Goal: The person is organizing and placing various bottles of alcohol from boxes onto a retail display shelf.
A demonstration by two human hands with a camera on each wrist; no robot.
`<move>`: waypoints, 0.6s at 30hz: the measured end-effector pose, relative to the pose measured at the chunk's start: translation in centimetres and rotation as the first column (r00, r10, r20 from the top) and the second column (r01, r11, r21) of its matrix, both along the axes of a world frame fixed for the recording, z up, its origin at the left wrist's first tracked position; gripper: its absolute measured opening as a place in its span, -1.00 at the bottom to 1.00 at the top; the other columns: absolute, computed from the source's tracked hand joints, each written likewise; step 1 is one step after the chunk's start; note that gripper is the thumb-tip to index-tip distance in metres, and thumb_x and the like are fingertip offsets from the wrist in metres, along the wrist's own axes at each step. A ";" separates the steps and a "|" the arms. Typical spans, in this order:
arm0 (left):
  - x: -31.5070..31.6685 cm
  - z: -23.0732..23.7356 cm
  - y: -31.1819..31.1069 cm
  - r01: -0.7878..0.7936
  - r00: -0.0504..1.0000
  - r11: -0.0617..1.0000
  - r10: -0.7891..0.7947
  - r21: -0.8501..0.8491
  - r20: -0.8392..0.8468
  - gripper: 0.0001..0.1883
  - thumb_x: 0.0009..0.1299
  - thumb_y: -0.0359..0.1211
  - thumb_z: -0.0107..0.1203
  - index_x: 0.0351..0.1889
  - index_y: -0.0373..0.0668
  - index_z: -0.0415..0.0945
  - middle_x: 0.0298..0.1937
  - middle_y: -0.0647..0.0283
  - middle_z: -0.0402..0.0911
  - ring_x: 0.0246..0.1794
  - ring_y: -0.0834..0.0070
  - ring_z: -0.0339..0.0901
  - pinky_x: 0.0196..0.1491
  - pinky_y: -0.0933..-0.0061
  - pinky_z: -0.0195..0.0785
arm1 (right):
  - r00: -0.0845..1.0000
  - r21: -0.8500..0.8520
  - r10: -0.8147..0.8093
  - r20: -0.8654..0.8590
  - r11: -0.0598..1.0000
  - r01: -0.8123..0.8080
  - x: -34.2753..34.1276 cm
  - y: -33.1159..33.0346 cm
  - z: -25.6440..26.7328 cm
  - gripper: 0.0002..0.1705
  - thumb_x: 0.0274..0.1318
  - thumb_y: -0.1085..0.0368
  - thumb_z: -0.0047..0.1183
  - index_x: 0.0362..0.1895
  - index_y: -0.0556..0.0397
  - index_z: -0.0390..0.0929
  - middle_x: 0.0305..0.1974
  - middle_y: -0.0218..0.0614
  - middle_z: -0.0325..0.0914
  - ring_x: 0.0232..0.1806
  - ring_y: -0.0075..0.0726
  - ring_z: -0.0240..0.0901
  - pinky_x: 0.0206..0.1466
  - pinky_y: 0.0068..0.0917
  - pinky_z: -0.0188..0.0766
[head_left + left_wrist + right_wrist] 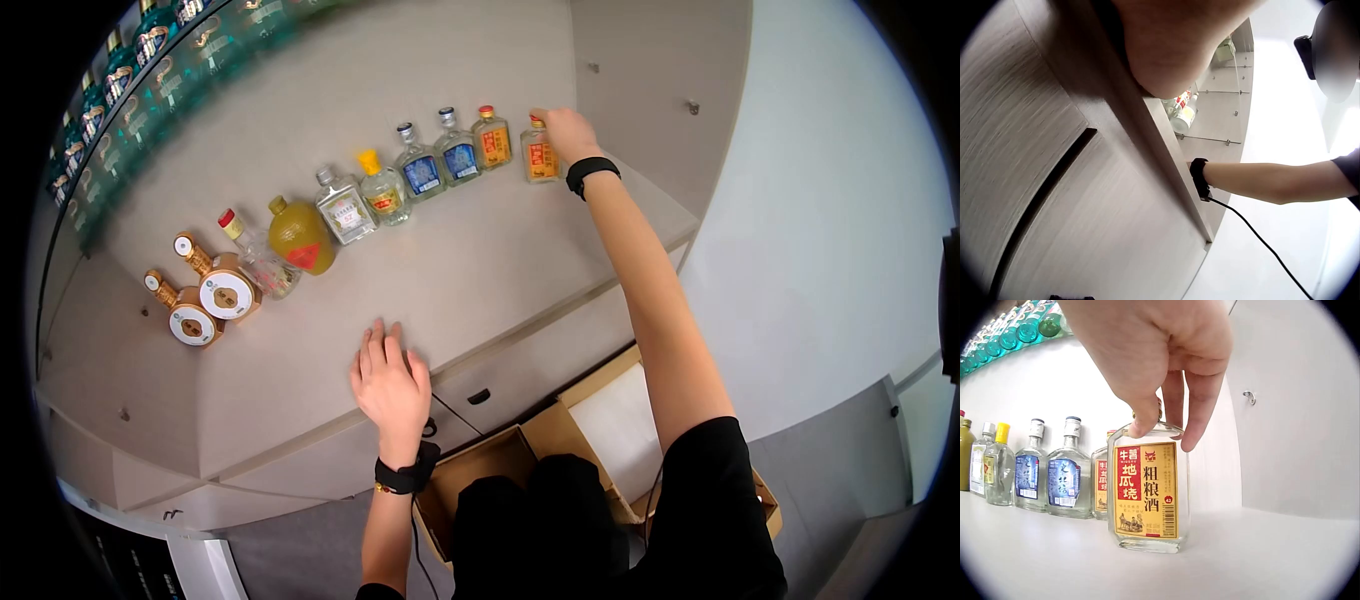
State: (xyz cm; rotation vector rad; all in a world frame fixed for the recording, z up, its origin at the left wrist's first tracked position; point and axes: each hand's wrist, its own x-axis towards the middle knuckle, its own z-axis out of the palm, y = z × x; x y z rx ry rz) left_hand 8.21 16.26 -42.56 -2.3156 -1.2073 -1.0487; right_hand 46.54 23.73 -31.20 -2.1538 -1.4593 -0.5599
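Note:
At the right end of a row of bottles, my right hand [570, 133] grips a flat clear liquor bottle [1147, 494] by its neck from above. That bottle stands upright on the shelf [470, 270], its yellow and red label facing out. Thumb and fingers cover most of the cap in the right wrist view. A matching bottle [492, 138] with a red cap stands just left of it, a small gap between. Over by the front edge, my left hand [392, 385] rests palm down on the shelf, fingers extended and holding nothing.
Leftward run two blue-label bottles [459, 158], a yellow-capped bottle [384, 195], a silver-capped bottle [345, 212], an olive jug [300, 238], a red-capped bottle [265, 262] and two round gold-necked bottles [228, 294]. Teal bottles stand on a glass shelf [175, 90]. Below lies an open cardboard box [560, 440].

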 end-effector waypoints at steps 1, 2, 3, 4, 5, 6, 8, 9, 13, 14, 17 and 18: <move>0.1 0.0 0.1 0.003 1.000 1.000 -0.003 -0.005 0.004 -0.65 0.22 -0.37 -0.10 -0.02 -0.15 0.43 0.12 0.14 0.43 0.14 0.23 0.35 0.13 0.21 0.14 | 1.000 0.020 -0.005 0.010 1.000 0.005 0.4 0.5 -0.1 -0.56 -0.03 0.30 0.11 0.03 -0.12 0.44 -0.23 -0.16 0.56 -0.18 -0.07 0.48 -0.14 -0.23 0.44; 0.0 0.0 0.0 0.006 1.000 1.000 -0.006 -0.011 0.005 -0.65 0.20 -0.38 -0.10 -0.02 -0.16 0.43 0.11 0.13 0.43 0.13 0.23 0.36 0.13 0.21 0.14 | 1.000 0.039 -0.009 0.017 0.999 0.008 0.8 1.1 -0.4 -0.55 -0.04 0.31 0.11 0.03 -0.11 0.44 -0.22 -0.17 0.56 -0.17 -0.06 0.48 -0.13 -0.24 0.44; 0.1 0.0 0.0 -0.004 1.000 1.000 0.004 -0.002 0.003 -0.65 0.20 -0.38 -0.10 -0.02 -0.16 0.43 0.11 0.13 0.43 0.13 0.23 0.36 0.13 0.21 0.14 | 1.000 0.048 0.001 0.016 0.999 -0.002 1.2 1.6 -0.5 -0.55 -0.04 0.31 0.11 0.03 -0.11 0.44 -0.22 -0.17 0.56 -0.17 -0.06 0.48 -0.13 -0.24 0.44; 0.1 0.1 0.0 -0.003 1.000 1.000 0.003 -0.006 0.000 -0.64 0.19 -0.38 -0.10 -0.02 -0.16 0.43 0.11 0.13 0.44 0.13 0.23 0.36 0.13 0.21 0.14 | 1.000 0.054 0.001 0.015 0.999 -0.002 1.6 2.0 -0.5 -0.55 -0.04 0.31 0.11 0.03 -0.12 0.45 -0.22 -0.17 0.56 -0.17 -0.06 0.48 -0.13 -0.24 0.44; 0.1 0.1 0.0 0.000 1.000 1.000 0.000 -0.011 -0.004 -0.63 0.18 -0.39 -0.10 -0.02 -0.16 0.43 0.10 0.12 0.44 0.12 0.22 0.37 0.13 0.21 0.15 | 1.000 0.060 0.001 0.013 0.998 -0.002 1.9 2.6 -0.6 -0.55 -0.05 0.32 0.11 0.02 -0.13 0.45 -0.22 -0.17 0.56 -0.16 -0.06 0.48 -0.13 -0.23 0.45; 0.1 0.1 0.0 0.002 1.000 1.000 -0.002 -0.009 -0.006 -0.63 0.17 -0.39 -0.11 -0.04 -0.18 0.44 0.10 0.11 0.44 0.12 0.22 0.36 0.13 0.21 0.14 | 1.000 0.069 0.006 0.011 0.998 -0.007 1.7 2.9 -0.3 -0.55 -0.05 0.32 0.11 0.02 -0.13 0.45 -0.22 -0.17 0.56 -0.16 -0.06 0.48 -0.13 -0.23 0.45; 0.2 0.2 -0.1 -0.002 1.000 1.000 0.002 -0.006 -0.007 -0.63 0.17 -0.39 -0.11 -0.04 -0.18 0.44 0.10 0.11 0.44 0.12 0.21 0.36 0.13 0.21 0.14 | 1.000 0.012 -0.018 -0.024 1.000 0.018 1.7 2.9 0.3 -0.55 -0.06 0.32 0.12 0.02 -0.19 0.47 -0.21 -0.18 0.56 -0.15 -0.08 0.48 -0.13 -0.24 0.45; 0.3 0.2 -0.1 -0.002 1.000 1.000 0.002 -0.013 -0.005 -0.63 0.16 -0.39 -0.11 -0.05 -0.19 0.45 0.10 0.10 0.44 0.12 0.21 0.36 0.13 0.20 0.14 | 1.000 0.023 -0.017 -0.021 1.000 0.018 1.9 3.2 0.3 -0.55 -0.06 0.32 0.12 0.02 -0.19 0.47 -0.21 -0.18 0.56 -0.15 -0.08 0.48 -0.13 -0.24 0.45; 0.4 0.2 0.0 -0.008 1.000 1.000 0.008 -0.013 -0.011 -0.62 0.15 -0.38 -0.12 -0.05 -0.20 0.45 0.08 0.09 0.45 0.11 0.17 0.37 0.12 0.19 0.15 | 0.998 0.047 -0.040 -0.040 0.998 0.042 2.7 4.3 0.0 -0.52 -0.07 0.32 0.13 0.03 -0.28 0.47 -0.22 -0.22 0.56 -0.15 -0.12 0.49 -0.12 -0.26 0.45; 0.4 0.2 0.0 -0.010 1.000 1.000 0.010 -0.005 -0.013 -0.62 0.15 -0.38 -0.12 -0.05 -0.20 0.45 0.08 0.09 0.45 0.11 0.17 0.37 0.12 0.19 0.15 | 0.997 0.047 -0.050 -0.054 0.997 0.053 2.9 4.6 -0.1 -0.51 -0.08 0.32 0.14 0.04 -0.30 0.47 -0.22 -0.23 0.57 -0.15 -0.13 0.49 -0.11 -0.27 0.45; 0.5 0.3 0.0 -0.015 1.000 1.000 0.015 -0.007 -0.020 -0.61 0.13 -0.39 -0.13 -0.05 -0.21 0.45 0.08 0.08 0.45 0.10 0.16 0.37 0.11 0.19 0.15 | 0.999 0.132 -0.041 0.024 0.990 0.038 4.5 6.4 -0.9 -0.53 -0.12 0.26 0.20 -0.01 -0.38 0.51 -0.30 -0.25 0.59 -0.21 -0.16 0.52 -0.15 -0.29 0.48; 0.5 0.2 0.0 -0.011 1.000 1.000 0.011 -0.012 -0.018 -0.60 0.12 -0.40 -0.13 -0.05 -0.22 0.45 0.08 0.08 0.45 0.10 0.15 0.37 0.10 0.19 0.16 | 0.999 0.137 -0.039 0.023 0.990 0.035 4.5 6.7 -0.8 -0.53 -0.12 0.26 0.20 -0.01 -0.38 0.51 -0.30 -0.25 0.59 -0.21 -0.16 0.52 -0.15 -0.29 0.48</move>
